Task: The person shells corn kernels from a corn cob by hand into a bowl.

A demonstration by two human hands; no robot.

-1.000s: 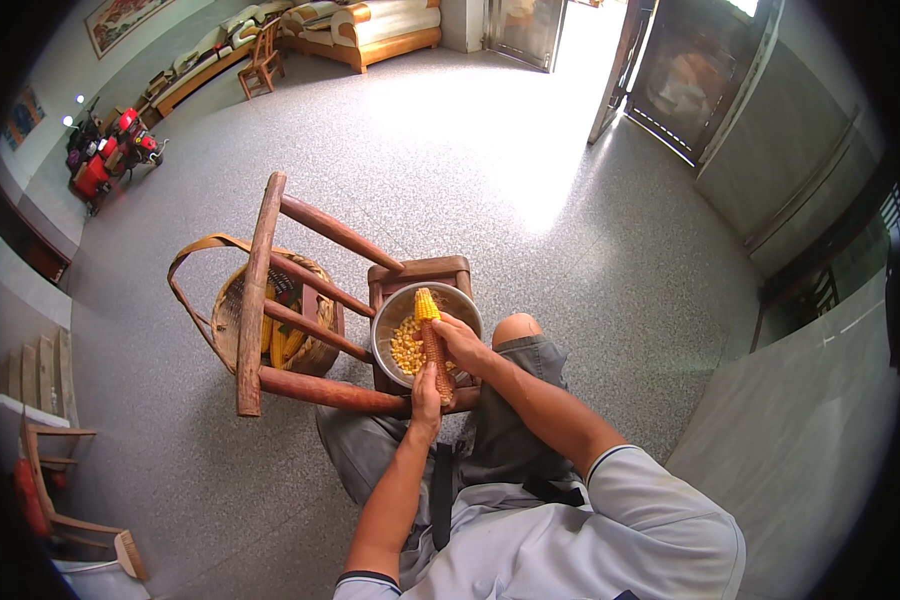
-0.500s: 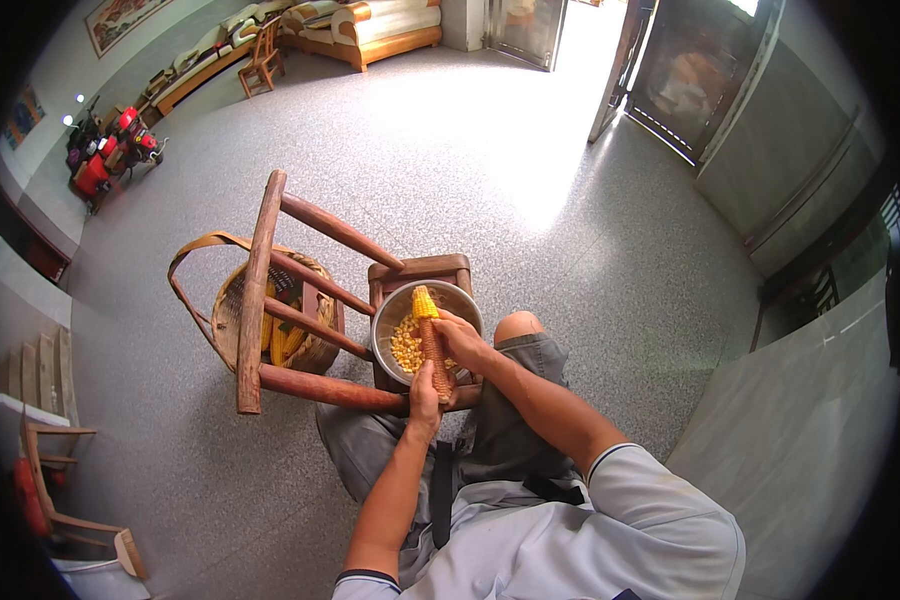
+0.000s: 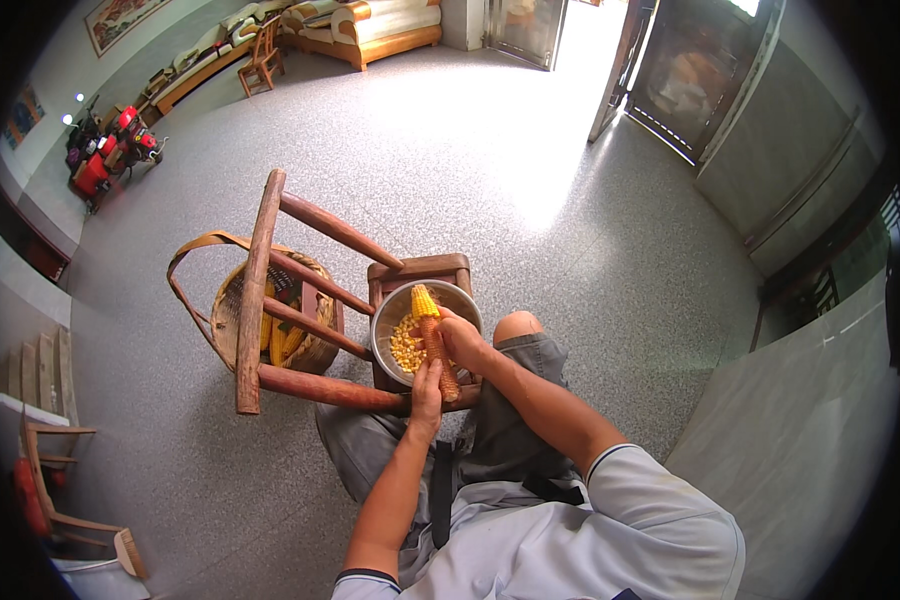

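Over a round metal bowl [image 3: 378,338] I hold a corn cob [image 3: 433,338] at a slant. Yellow kernels remain at its far tip, while the rest is bare and reddish-brown. My left hand [image 3: 426,398] is closed around the lower, bare part. My right hand [image 3: 462,340] grips the cob higher up, just below the kernels, with its fingertips partly hidden behind it. Loose corn kernels [image 3: 406,347] lie in the bowl, which rests on the seat of a wooden chair [image 3: 420,268].
The chair's reddish back posts [image 3: 260,290] stretch left over a woven basket [image 3: 228,318] with whole corn cobs [image 3: 288,342] in it. A red motorbike [image 3: 100,165] stands far left. A sofa [image 3: 390,30] and doors [image 3: 690,80] are at the back. My knees flank the chair's near side.
The cob's bare lower end has swung slightly right. My left hand has shifted a little along with it, and the right hand's fingers have moved slightly on the cob.
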